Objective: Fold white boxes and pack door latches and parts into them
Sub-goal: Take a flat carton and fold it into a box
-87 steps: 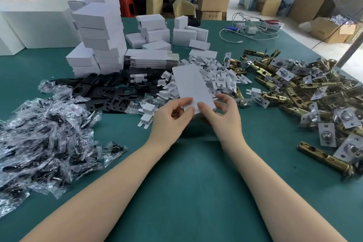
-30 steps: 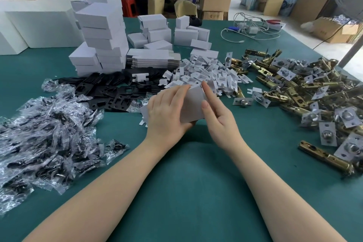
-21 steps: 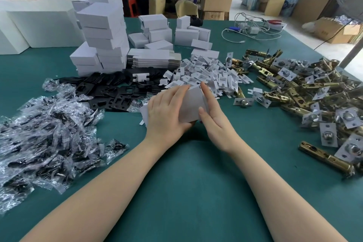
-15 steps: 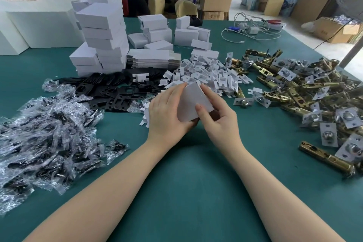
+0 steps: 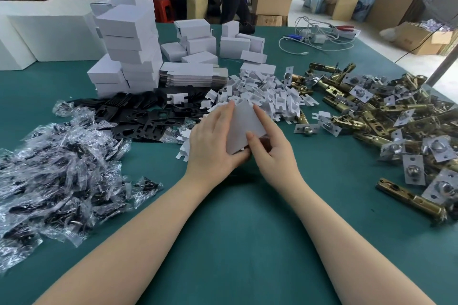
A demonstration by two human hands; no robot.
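Both hands meet on a white box (image 5: 244,125) held just above the green desk (image 5: 235,230), near its middle. The left hand (image 5: 213,141) wraps the box's left side, fingers (image 5: 224,112) lying along its top face and thumb tucked under the near edge, gripping it. The right hand (image 5: 270,142) holds the right side, its index finger stretched along the far-right edge and its thumb pressed on the near corner; the other fingers curl under the box. To the right lies a heap of brass door latches (image 5: 386,119). Just beyond the box sits a pile of small white card inserts (image 5: 270,94). Black plates (image 5: 138,119) lie to the left, with clear packets (image 5: 57,168) at near left. Stacked folded boxes (image 5: 128,39) stand at far left, beside a stack of flat box blanks (image 5: 193,77).
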